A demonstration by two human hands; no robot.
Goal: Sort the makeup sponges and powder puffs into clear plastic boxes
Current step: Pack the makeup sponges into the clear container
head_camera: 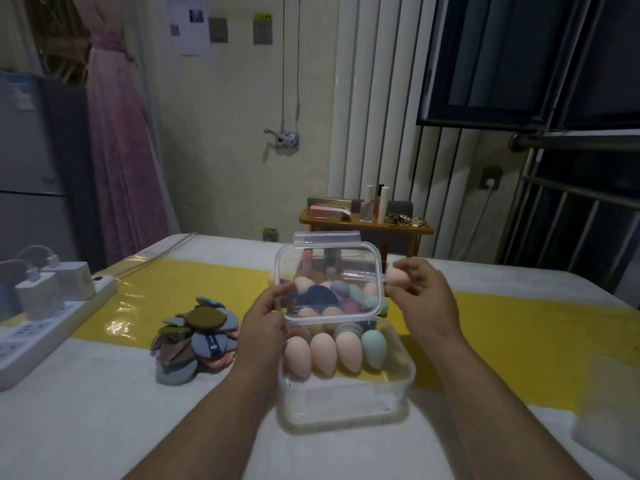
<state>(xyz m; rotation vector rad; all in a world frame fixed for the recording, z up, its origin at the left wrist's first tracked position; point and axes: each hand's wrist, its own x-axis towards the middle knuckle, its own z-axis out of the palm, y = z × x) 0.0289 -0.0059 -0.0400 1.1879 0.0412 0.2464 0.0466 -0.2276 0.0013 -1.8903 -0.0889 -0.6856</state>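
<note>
Two bare forearms reach over the near edge of the white table (104, 427) to a clear rectangular plastic box (346, 403) that stands open between them. The left hand (265, 317) pinches the left edge of the box's clear lid (329, 261), which is held up on a tilt above the box's far rim. The right hand (420, 296), just right of that lid, grips a pale pink egg-shaped sponge (393, 276) in its fingertips; whether its lower fingers also touch the lid I cannot tell. Inside the box a front row of three pink teardrop sponges (323, 351) and one mint-green one (374, 348) is packed side by side, with more behind them. I judge the sponge box partly filled: a heap of mixed-colour loose sponges (304, 284) shows through the lid, just beyond the box. To the box's left, near but apart, a pile of flat round powder puffs in blue, brown and pink (195, 337) lies unsorted, and no second box for them is plainly in view. Open tabletop lies between box and puffs; a white power strip (52, 327) sits well left of the box, and something pale and blurred lies far to its right.
</note>
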